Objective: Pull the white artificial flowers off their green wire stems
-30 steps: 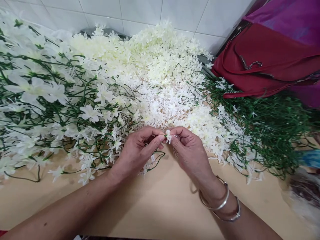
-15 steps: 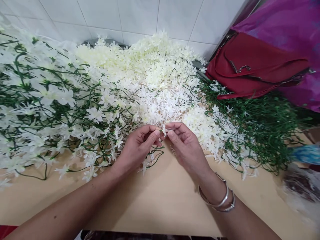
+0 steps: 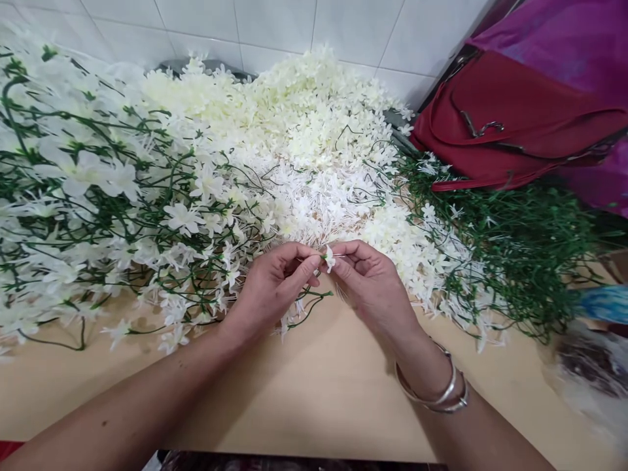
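Note:
A small white artificial flower (image 3: 330,259) sits between my two hands at the middle of the view. My left hand (image 3: 282,278) is closed, thumb and forefinger pinching the green stem (image 3: 310,307) just behind the bloom; the stem hangs below the fingers. From the other side, my right hand (image 3: 370,281) pinches at the flower's front, where thin white stamens stick out. Just beyond the fingertips lie loose white stamens (image 3: 324,212) and a mound of cream flower heads (image 3: 318,111).
Assembled white flowers on green stems (image 3: 184,219) pile up at left. Bare green stems (image 3: 530,248) lie at right, below a red handbag (image 3: 520,118) and purple cloth (image 3: 574,39). A plastic bag (image 3: 593,366) rests at the right edge; a tiled wall (image 3: 275,26) stands behind.
Both hands have shifted slightly right in view, still pinching the flower. Its petals now show more plainly between the fingertips.

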Demonstrator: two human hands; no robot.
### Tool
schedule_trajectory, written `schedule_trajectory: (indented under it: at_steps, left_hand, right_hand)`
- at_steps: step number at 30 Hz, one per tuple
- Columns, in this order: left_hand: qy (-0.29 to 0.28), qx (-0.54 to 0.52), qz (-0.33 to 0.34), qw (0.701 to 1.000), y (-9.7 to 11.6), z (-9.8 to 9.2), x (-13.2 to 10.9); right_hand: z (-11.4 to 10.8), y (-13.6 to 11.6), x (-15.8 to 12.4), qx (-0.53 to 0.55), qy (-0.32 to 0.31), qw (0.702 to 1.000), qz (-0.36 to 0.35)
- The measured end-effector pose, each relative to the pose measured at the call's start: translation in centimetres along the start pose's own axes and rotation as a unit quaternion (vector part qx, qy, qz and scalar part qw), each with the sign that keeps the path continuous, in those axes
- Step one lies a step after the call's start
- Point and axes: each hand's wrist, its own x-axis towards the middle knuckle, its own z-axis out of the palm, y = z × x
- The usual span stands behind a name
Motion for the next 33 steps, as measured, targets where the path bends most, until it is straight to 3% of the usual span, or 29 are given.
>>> schedule_trajectory:
  at_steps: [5, 9, 14, 18, 26, 30, 33]
  left_hand:
    - [-0.003, 0.021, 0.015, 1.000, -0.3, -0.1, -0.1]
    - [0.001, 0.078, 0.069, 0.995, -0.2, -0.1, 0.0]
    - [-0.001, 0.143, 0.133, 0.981, 0.2, -0.2, 0.1]
    - [-0.014, 0.152, 0.146, 0.978, 0.2, 0.0, 0.2]
    - [-0.001, 0.166, 0.121, 0.979, 0.0, 0.2, 0.0]
    - [-0.012, 0.088, 0.049, 0.995, 0.1, 0.4, 0.0]
    - [0.010, 0.005, 0.016, 1.000, 0.2, 0.5, 0.1]
  right_hand:
    - [0.1, -0.2, -0.1, -0.039, 0.008, 0.999, -0.022]
    - [0.3, -0.7, -0.3, -0.076, 0.007, 0.997, -0.030]
    - [-0.1, -1.5, 0.0, -0.098, -0.037, 0.994, -0.012]
    - [-0.7, -1.7, 0.3, -0.094, -0.075, 0.993, -0.005]
    - [-1.0, -1.6, 0.7, -0.102, -0.084, 0.991, -0.006]
    - [-1.1, -1.7, 0.7, -0.060, -0.076, 0.995, 0.016]
    - [-1.2, -2.0, 0.7, -0.017, -0.056, 0.998, 0.012]
